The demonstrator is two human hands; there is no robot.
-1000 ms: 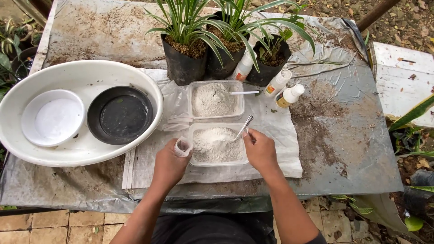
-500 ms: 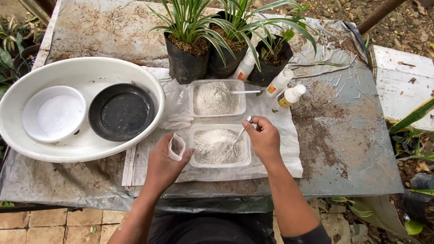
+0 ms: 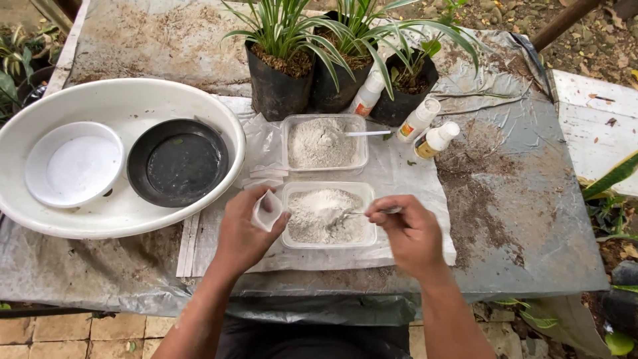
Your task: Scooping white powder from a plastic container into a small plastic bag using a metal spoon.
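Just below the frame's centre, the right hand [image 3: 412, 233] pinches the handle of a spoon [image 3: 362, 213] between thumb and fingertips, closed on it, with the bowl dipped into pale powder in the near tray [image 3: 327, 215]. The spoon looks thin, stiff and light, so a hold near the handle's end seems enough; held level it should carry the powder, which looks fine, dry and apt to spill or drift at any jolt. Left of the tray, touching its left edge or just beside it, the left hand [image 3: 242, 233] is wrapped shut around a small clear cup [image 3: 268, 209], tilted with its mouth toward the tray. That cup appears to be thin plastic, light and easily squeezed out of shape, so a gentle hold around its wall suits it better than a hard pinch. Behind the near tray sits a second tray [image 3: 322, 142] of similar powder with a white spoon [image 3: 367, 133] resting in it. Both trays stand on a white sheet [image 3: 412, 183] spread over the grey table [image 3: 531, 219]. Right of the far tray lie two small white bottles [image 3: 428, 129], and behind them, at the upper centre, stand potted plants [image 3: 292, 66] in black bags. At the left a big white basin [image 3: 133, 100] holds a white dish [image 3: 73, 166] and a black dish [image 3: 178, 163].
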